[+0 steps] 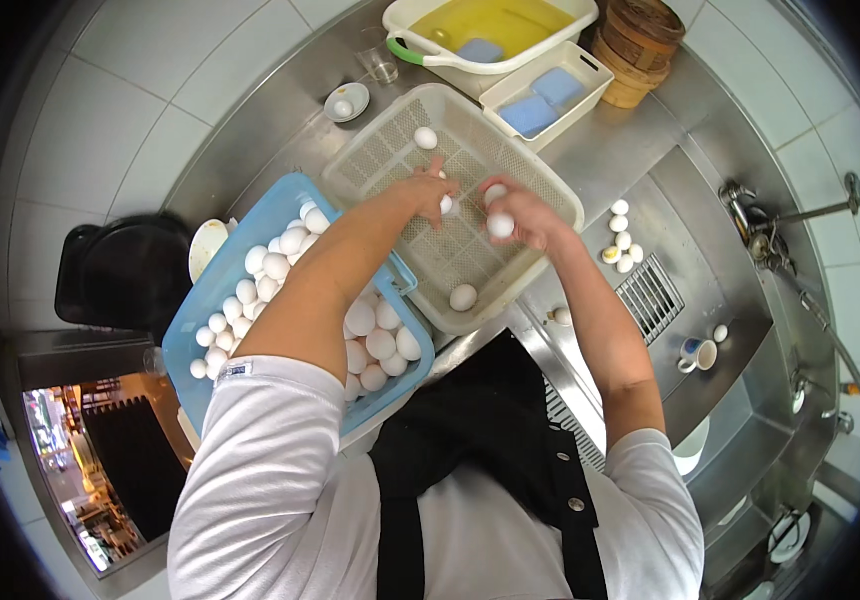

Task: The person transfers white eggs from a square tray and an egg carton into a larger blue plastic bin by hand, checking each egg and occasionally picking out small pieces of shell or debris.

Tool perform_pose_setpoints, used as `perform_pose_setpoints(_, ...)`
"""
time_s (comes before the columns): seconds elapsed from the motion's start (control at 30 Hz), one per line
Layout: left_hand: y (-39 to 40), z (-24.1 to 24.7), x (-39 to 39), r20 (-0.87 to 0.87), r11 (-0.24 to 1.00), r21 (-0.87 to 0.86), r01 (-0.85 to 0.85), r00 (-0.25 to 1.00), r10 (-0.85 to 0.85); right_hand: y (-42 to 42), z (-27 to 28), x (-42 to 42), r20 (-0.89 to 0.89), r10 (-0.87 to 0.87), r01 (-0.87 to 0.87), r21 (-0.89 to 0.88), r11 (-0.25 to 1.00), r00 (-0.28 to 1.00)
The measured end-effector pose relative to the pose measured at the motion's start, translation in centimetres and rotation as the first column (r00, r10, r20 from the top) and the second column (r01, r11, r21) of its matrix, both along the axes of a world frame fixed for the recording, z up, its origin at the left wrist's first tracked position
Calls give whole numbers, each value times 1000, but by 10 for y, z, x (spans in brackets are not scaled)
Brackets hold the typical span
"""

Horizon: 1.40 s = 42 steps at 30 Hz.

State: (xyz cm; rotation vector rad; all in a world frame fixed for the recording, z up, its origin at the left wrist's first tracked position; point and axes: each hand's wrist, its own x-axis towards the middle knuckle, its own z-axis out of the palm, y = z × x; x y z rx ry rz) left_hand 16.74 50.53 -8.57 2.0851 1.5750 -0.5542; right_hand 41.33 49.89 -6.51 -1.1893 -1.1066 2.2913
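Observation:
My left hand (428, 193) is over the beige mesh basket (565, 187), its fingers curled around white eggs (445, 204) that it partly hides. Facing it, slightly blurred, my right hand (526, 217) grips two more white eggs (500, 225) above the same basket. Inside the basket, one single egg (425, 138) lies toward the far end and another egg (463, 298) sits in the near corner. Under my left forearm stands a blue plastic basket (182, 352), heaped with many white eggs (380, 343); my arm covers its middle.
Several eggs (623, 240) lie in the steel sink (670, 187) at right, by a metal grate (651, 298) and a mug (697, 354). Behind are a white tub (400, 19) of yellow liquid, a tray (602, 79) with blue sponges, and bamboo steamers (636, 52). A glass (381, 67) stands at left.

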Motion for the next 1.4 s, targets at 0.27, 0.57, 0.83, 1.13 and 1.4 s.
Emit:
perform_pose_setpoints(0.27, -8, 42, 14, 52, 977, -201, -70, 995, 82, 62, -41, -82, 263, -180, -6, 582, 813, 948)
perform_pose_setpoints(0.57, -176, 255, -36, 608, 917, 34, -397, 737, 296, 75, -43, -191, 709, -473, -463, 702, 541, 522)
perform_pose_setpoints(0.83, -435, 250, -161, 710, 153, 289, -945, 319, 628, 117, -83, -172, 607, -355, -279, 707, 650, 712)
perform_pose_setpoints(1.13, -571, 155, -152, 598, 37, 331, -943, 240, 764, -79, 150, -162, 181, 109, -202, 649, 733, 977)
perform_pose_setpoints(1.4, -564, 134, -149, 425, 165, 426, -890, 358, 831, -290, 115, -328, 479, 696, -697, 716, 43, 535)
